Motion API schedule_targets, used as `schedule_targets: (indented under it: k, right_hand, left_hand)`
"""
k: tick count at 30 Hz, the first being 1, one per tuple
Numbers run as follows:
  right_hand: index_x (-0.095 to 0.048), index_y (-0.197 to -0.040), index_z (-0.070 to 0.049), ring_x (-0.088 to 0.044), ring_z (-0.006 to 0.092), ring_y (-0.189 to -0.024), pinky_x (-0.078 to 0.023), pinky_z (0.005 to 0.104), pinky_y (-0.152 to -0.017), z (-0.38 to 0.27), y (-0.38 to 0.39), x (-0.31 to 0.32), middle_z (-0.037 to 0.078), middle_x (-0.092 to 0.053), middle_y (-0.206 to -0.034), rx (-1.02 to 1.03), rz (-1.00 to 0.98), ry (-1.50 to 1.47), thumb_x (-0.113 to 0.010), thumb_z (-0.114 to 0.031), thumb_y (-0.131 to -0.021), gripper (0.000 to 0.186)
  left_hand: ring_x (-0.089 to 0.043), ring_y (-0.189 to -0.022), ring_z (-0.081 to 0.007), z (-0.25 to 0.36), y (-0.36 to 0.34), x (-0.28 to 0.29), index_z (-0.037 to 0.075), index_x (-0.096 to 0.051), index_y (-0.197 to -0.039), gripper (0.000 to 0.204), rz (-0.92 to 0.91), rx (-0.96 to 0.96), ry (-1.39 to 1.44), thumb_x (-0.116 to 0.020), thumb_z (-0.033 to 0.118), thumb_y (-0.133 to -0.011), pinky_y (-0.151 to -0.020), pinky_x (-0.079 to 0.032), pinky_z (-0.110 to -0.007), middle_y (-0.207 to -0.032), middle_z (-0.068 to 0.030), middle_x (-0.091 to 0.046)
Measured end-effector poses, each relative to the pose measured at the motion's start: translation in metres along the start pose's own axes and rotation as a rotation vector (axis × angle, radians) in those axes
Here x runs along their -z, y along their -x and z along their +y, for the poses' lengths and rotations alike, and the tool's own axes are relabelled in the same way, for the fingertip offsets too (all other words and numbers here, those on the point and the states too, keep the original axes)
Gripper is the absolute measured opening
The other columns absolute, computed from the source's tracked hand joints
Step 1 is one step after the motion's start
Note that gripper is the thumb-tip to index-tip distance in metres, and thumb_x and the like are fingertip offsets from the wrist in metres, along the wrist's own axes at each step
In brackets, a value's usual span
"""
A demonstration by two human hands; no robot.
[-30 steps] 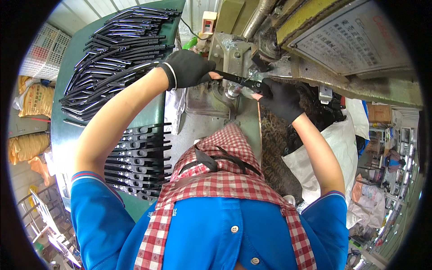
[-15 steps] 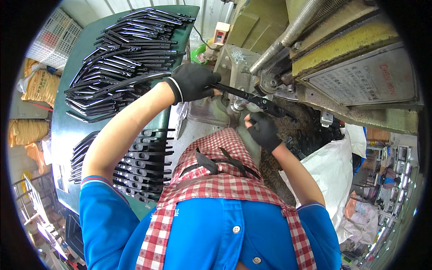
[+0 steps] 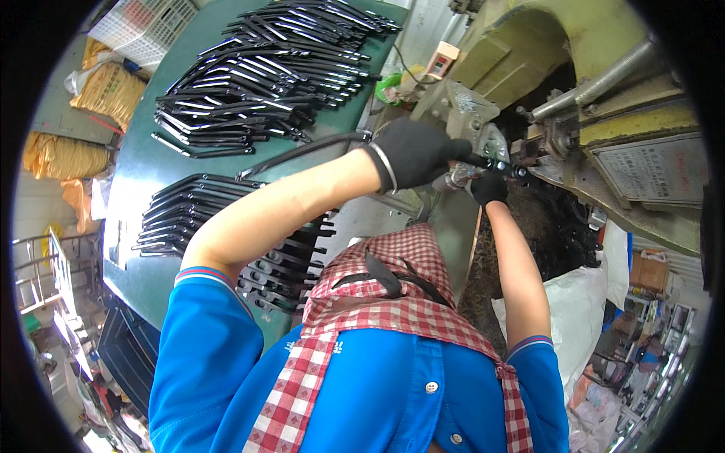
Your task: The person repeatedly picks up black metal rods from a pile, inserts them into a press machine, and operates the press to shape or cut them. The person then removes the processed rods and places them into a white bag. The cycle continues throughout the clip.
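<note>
- Head view, the only one I have: the left hand (image 3: 419,155) is wrapped around a long black bar (image 3: 336,141), fingers closed, and hides its middle.
- I read the long axis as running left to right across the wearer: the tail reaches over the green table (image 3: 181,66), bends near the table's right edge, and goes on past that edge through the glove. I can't tell whether the tail rests on the worktop.
- From the left grip, the jointed end (image 3: 500,165) lies to the right and slightly nearer the wearer, in front of the yellow-green machine (image 3: 604,34).
- The right hand (image 3: 489,187) is the nearer one to that end, just below it on the wearer's side. It looks to be touching, but I can't tell from here whether its fingers are pinched or spread.
- Around the bar, I have a heap of bent bars (image 3: 257,75) toward the table's far edge, a neater batch (image 3: 189,204) nearer its left edge, and a row of black fittings (image 3: 276,273) by the near right part, partly behind the left forearm.
</note>
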State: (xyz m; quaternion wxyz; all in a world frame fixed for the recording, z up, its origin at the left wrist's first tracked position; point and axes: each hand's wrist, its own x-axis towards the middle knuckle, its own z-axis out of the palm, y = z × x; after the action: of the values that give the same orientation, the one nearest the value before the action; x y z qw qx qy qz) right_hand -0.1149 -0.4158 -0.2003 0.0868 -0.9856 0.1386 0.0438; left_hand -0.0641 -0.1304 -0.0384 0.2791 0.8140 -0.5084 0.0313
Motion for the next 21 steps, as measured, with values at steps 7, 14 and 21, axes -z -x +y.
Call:
schedule_targets:
  k: [7,14,21]
  right_hand:
    - [-0.069,-0.091,-0.012,-0.063,0.0378,-0.093,-0.051,0.0470,-0.079,-0.009,0.006,0.008,0.018,-0.066,-0.095,-0.058,0.051,0.051,-0.061,-0.029,-0.082,0.021]
    - [-0.067,-0.097,-0.014,-0.064,0.0369,-0.092,-0.052,0.0462,-0.077,-0.020,-0.001,0.022,0.017,-0.067,-0.097,-0.060,-0.033,0.011,-0.068,-0.029,-0.078,0.024]
    - [-0.064,-0.091,-0.005,-0.063,0.0319,-0.082,-0.050,0.0410,-0.073,0.063,-0.022,-0.023,0.013,-0.066,-0.087,-0.072,0.122,-0.731,-0.066,-0.022,-0.080,0.020]
  left_hand:
    - [-0.065,-0.072,-0.0309,-0.073,0.151,0.025,0.022,-0.066,-0.103,0.023,-0.150,0.260,-0.101,-0.064,0.020,-0.080,-0.065,-0.051,-0.043,-0.077,-0.0071,-0.066]
    - [-0.060,-0.100,-0.0330,-0.143,0.294,0.020,0.012,-0.066,-0.109,0.025,0.093,0.790,-0.286,-0.056,0.022,-0.088,-0.088,-0.046,-0.042,-0.108,-0.0110,-0.064]
    - [-0.063,-0.095,-0.0358,-0.180,0.298,0.027,0.012,-0.064,-0.112,0.035,0.321,1.074,-0.335,-0.062,0.036,-0.086,-0.083,-0.050,-0.041,-0.110,-0.0138,-0.065]
